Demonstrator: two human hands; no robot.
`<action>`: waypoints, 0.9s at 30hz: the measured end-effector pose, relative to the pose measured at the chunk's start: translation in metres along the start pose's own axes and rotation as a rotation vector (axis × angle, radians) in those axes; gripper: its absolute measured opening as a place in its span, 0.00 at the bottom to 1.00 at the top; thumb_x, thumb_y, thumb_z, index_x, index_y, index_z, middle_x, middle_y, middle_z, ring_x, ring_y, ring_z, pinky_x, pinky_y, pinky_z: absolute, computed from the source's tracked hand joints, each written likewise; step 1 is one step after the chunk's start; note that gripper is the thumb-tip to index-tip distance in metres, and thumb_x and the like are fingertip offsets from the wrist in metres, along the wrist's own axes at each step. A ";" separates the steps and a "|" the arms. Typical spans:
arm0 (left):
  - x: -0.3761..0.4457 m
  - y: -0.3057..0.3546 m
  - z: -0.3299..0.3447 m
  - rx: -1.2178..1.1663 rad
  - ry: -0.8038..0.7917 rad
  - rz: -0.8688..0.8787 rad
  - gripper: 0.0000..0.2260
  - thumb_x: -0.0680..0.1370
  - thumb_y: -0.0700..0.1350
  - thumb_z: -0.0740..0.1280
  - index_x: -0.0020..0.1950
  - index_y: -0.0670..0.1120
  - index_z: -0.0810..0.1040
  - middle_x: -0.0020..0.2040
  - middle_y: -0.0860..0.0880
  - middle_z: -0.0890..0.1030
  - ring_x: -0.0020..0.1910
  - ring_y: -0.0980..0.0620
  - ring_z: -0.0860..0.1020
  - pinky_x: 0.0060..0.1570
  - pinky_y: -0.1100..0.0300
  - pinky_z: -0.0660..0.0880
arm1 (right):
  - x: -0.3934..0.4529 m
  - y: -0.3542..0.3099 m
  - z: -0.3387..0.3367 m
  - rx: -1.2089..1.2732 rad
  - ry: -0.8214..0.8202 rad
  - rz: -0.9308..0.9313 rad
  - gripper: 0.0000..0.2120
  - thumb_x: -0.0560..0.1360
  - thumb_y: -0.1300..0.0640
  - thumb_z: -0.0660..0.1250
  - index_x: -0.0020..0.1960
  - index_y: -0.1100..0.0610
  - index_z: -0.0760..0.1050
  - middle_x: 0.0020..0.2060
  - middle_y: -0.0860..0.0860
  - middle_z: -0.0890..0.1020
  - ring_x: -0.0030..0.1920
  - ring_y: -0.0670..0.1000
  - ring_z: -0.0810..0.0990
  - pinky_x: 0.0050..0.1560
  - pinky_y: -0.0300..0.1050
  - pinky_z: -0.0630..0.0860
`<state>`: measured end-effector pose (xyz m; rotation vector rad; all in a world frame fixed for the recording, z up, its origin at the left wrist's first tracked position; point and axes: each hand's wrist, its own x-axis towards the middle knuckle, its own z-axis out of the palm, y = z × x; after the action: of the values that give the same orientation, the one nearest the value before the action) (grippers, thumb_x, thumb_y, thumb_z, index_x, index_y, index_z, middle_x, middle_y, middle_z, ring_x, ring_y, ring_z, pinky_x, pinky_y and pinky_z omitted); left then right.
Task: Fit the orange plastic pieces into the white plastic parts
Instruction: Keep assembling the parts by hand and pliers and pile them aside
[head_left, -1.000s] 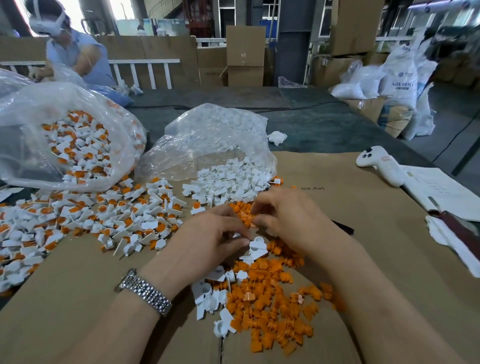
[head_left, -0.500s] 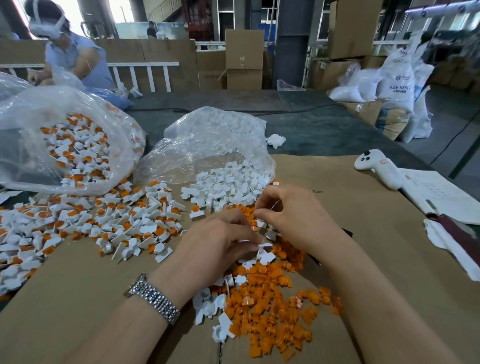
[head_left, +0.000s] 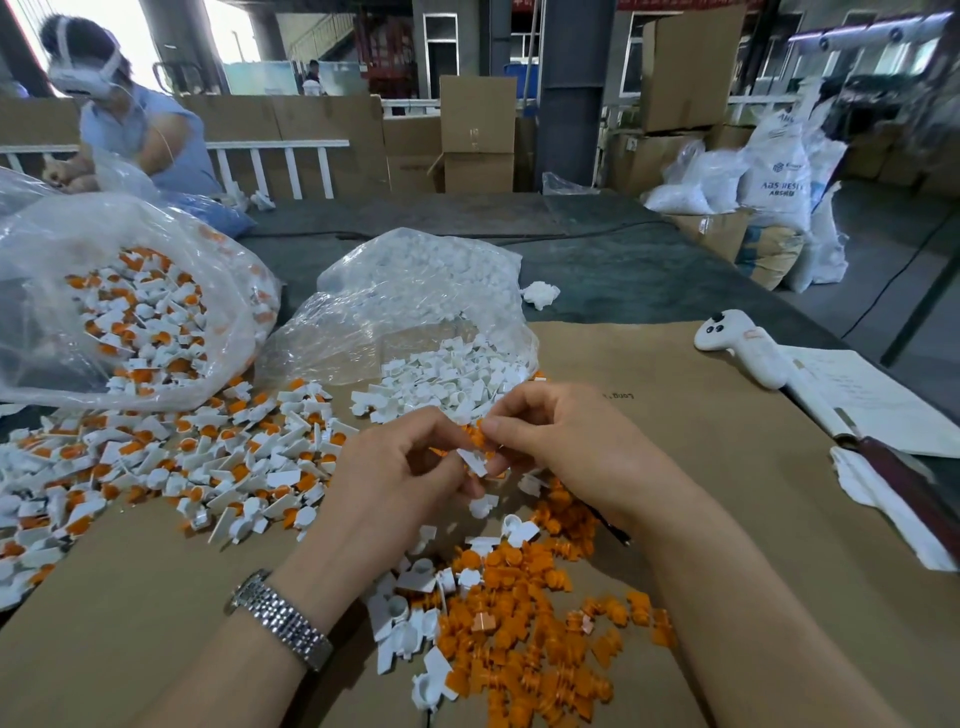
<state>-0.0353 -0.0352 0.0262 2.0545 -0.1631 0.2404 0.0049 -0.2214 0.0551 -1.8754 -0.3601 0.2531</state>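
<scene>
Pinching a white part in its fingertips, the left hand holds it just off the cardboard. The right hand grips an orange piece, touching the part at its twelve o'clock. The part's long axis runs ten to four; the loose orange heap lies at six.

1. A small white plastic part with a flat tab is held above the brown cardboard sheet.
2. A small ribbed orange plastic piece touches its top.
3. Loose orange pieces heap on the cardboard's near edge.
</scene>
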 end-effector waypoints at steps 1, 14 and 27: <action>0.000 0.000 -0.001 -0.059 -0.003 -0.030 0.09 0.79 0.36 0.68 0.47 0.51 0.82 0.36 0.51 0.87 0.38 0.52 0.87 0.43 0.53 0.85 | 0.000 0.000 0.001 0.025 0.002 -0.001 0.03 0.80 0.56 0.70 0.50 0.56 0.81 0.38 0.51 0.87 0.40 0.47 0.86 0.40 0.35 0.77; 0.011 -0.005 -0.010 -0.833 -0.171 -0.380 0.14 0.67 0.33 0.76 0.52 0.39 0.87 0.52 0.34 0.85 0.46 0.44 0.86 0.45 0.58 0.84 | -0.002 -0.005 0.013 -0.099 0.135 -0.096 0.03 0.79 0.54 0.70 0.49 0.53 0.80 0.38 0.49 0.86 0.39 0.44 0.85 0.47 0.41 0.83; 0.007 0.003 -0.013 -0.692 -0.024 -0.239 0.14 0.67 0.40 0.77 0.52 0.47 0.88 0.48 0.41 0.87 0.47 0.45 0.87 0.43 0.59 0.83 | -0.005 -0.009 0.013 -0.187 0.166 -0.192 0.02 0.78 0.52 0.71 0.48 0.50 0.81 0.37 0.46 0.83 0.38 0.47 0.82 0.41 0.40 0.81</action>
<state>-0.0308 -0.0252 0.0365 1.3711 -0.0072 0.0019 -0.0052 -0.2092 0.0593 -2.0125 -0.4595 -0.0683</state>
